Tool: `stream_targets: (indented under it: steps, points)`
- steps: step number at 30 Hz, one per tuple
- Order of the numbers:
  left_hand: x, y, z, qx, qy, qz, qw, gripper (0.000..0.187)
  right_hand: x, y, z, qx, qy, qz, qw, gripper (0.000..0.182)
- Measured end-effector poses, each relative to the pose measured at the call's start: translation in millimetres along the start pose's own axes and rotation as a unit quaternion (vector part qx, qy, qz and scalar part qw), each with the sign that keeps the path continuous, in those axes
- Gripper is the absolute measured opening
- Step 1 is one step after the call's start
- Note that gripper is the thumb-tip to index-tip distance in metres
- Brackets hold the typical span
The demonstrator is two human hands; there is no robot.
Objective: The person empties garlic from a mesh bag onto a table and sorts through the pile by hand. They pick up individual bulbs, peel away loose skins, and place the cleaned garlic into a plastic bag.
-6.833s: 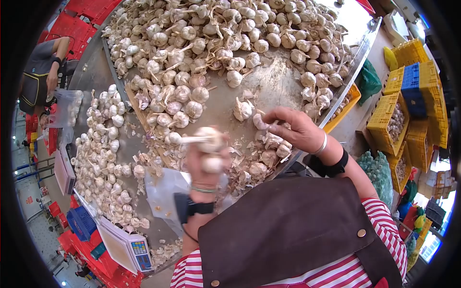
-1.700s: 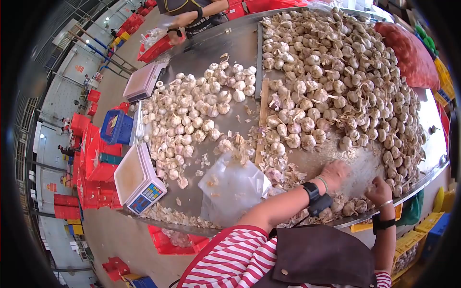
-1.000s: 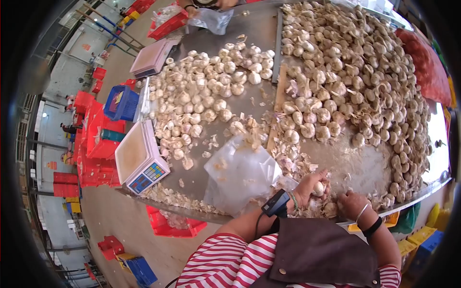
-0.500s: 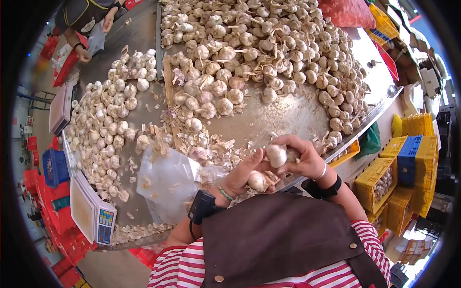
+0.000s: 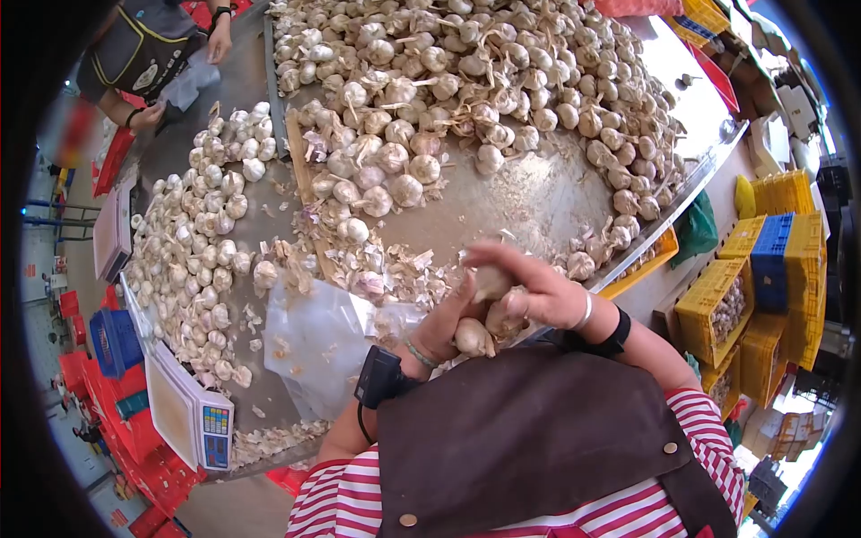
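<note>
Both of my hands are close together over the table's near edge with several garlic bulbs between them. My left hand (image 5: 441, 325) curls round garlic, and one bulb (image 5: 473, 337) shows below its fingers. Over the bulbs, my right hand (image 5: 543, 289) has its fingers stretched out and blurred, its palm side against garlic. A large heap of unpeeled garlic (image 5: 439, 85) lies beyond my hands. To the left is a pile of whiter garlic (image 5: 202, 233). Loose skins (image 5: 413, 278) lie beside my left hand.
Clear plastic bags (image 5: 309, 336) lie left of my hands. A wooden strip (image 5: 299, 161) divides the metal table. Weighing scales (image 5: 184, 408) stand at the left edge. Another person's hands (image 5: 218, 43) hold a plastic bag at the top left. Yellow crates (image 5: 713, 309) stand at the right.
My right hand's fingers have lifted and straightened over the garlic, where they were curled round a white bulb. The camera view has shifted slightly. The other person's bag has moved lower.
</note>
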State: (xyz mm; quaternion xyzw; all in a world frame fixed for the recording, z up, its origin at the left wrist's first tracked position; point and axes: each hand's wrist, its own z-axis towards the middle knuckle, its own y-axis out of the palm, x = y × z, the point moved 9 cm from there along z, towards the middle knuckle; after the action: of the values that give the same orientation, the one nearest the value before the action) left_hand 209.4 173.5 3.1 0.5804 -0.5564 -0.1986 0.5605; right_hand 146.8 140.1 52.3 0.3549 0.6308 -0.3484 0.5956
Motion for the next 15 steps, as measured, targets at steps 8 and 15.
stream_targets:
  steps: [8,15]
  points:
    - [119,-78,-66,0.040,0.209,-0.144,0.967,0.045,11,-90,-23,0.118,0.114,-0.273,0.948,0.050]
    - [263,-144,-245,0.557,0.493,0.135,0.655,0.039,99,-74,-60,-0.120,0.330,-0.557,0.752,0.030]
